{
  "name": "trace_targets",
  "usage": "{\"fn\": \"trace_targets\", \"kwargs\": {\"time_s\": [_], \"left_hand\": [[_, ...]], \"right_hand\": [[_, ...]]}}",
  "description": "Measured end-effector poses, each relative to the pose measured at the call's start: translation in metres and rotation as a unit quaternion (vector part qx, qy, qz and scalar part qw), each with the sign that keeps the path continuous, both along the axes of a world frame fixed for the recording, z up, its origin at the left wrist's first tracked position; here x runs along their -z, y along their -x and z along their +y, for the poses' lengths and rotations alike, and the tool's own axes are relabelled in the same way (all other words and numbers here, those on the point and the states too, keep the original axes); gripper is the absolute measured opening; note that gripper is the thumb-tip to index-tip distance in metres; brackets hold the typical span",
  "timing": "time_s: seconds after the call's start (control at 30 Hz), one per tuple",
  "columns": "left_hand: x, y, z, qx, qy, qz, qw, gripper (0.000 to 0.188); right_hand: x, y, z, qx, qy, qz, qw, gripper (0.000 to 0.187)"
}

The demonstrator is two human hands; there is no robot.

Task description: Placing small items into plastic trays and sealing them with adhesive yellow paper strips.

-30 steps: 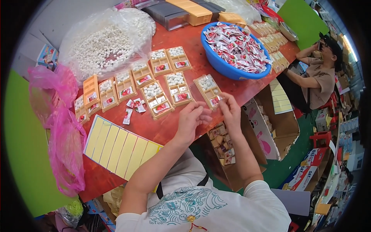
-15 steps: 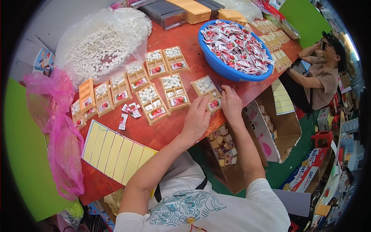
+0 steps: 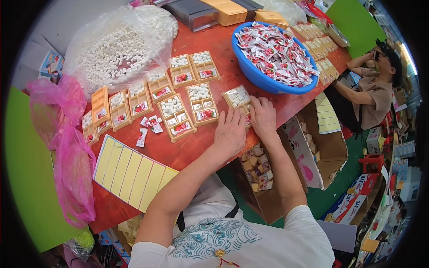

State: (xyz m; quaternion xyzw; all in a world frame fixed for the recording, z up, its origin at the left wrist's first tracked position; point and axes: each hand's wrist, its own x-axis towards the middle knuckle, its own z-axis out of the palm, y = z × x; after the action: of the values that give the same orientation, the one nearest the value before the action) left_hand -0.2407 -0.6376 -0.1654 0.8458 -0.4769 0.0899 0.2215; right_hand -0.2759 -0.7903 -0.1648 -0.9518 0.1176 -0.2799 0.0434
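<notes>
Tan plastic compartment tray [image 3: 237,98] holding white cubes lies at the red bench [image 3: 210,44] edge, beside the blue plastic basin [image 3: 254,73]. Left hand [image 3: 230,132] and right hand [image 3: 262,117] rest on it, fingers flat, gripping nothing.

Red-brown table [image 3: 210,44] fills centre. Green floor [image 3: 333,196] at 4 o'clock, open cardboard carton [image 3: 330,147] standing on it. Green board [image 3: 22,178] at 9 o'clock. Bright light strip [image 3: 405,58] at 2 o'clock.

Red table [image 3: 210,44]; blue basin [image 3: 250,73]; pink bag [image 3: 71,161]; yellow sheet [image 3: 129,172]; tan trays [image 3: 178,118], white cubes.
</notes>
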Motion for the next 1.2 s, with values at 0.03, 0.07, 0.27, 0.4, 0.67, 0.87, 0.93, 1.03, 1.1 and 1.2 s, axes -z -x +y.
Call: {"fn": "trace_targets", "kwargs": {"time_s": [0.03, 0.07, 0.27, 0.4, 0.67, 0.87, 0.93, 1.03, 1.1, 1.2], "left_hand": [[-0.002, -0.002, -0.002, 0.006, -0.007, 0.003, 1.000, 0.053], [-0.002, -0.003, -0.003, 0.012, -0.014, 0.007, 1.000, 0.053], [-0.003, 0.002, 0.017, 0.061, -0.015, 0.020, 0.998, 0.049], [-0.004, 0.019, 0.028, 0.080, 0.005, 0.015, 0.997, 0.046], [-0.017, 0.049, 0.069, 0.097, 0.004, 0.113, 0.989, 0.043], [-0.042, 0.090, 0.146, 0.081, 0.076, 0.209, 0.972, 0.040], [-0.044, 0.102, 0.179, 0.037, 0.144, 0.198, 0.969, 0.035], [-0.043, 0.124, 0.239, -0.095, 0.222, 0.220, 0.945, 0.028], [-0.043, 0.141, 0.273, -0.207, 0.260, 0.276, 0.902, 0.019], [-0.038, 0.165, 0.310, -0.310, 0.267, 0.340, 0.847, 0.016]], "right_hand": [[-0.001, 0.000, -0.001, 0.001, 0.001, 0.000, 1.000, 0.029], [-0.002, 0.001, -0.001, -0.001, 0.015, 0.022, 1.000, 0.030], [-0.014, 0.010, 0.003, -0.009, 0.027, 0.090, 0.996, 0.031], [-0.031, 0.000, 0.010, -0.104, -0.033, -0.029, 0.994, 0.038], [0.000, -0.011, 0.021, -0.130, -0.009, 0.180, 0.975, 0.053], [0.003, -0.021, 0.023, -0.001, -0.022, 0.237, 0.971, 0.061], [0.007, -0.017, 0.022, -0.004, 0.004, 0.213, 0.977, 0.059], [0.006, -0.010, 0.038, -0.011, 0.022, 0.209, 0.978, 0.058], [0.007, -0.001, 0.052, -0.021, 0.021, 0.198, 0.980, 0.058], [0.006, 0.013, 0.077, -0.027, 0.027, 0.186, 0.982, 0.058]]}}
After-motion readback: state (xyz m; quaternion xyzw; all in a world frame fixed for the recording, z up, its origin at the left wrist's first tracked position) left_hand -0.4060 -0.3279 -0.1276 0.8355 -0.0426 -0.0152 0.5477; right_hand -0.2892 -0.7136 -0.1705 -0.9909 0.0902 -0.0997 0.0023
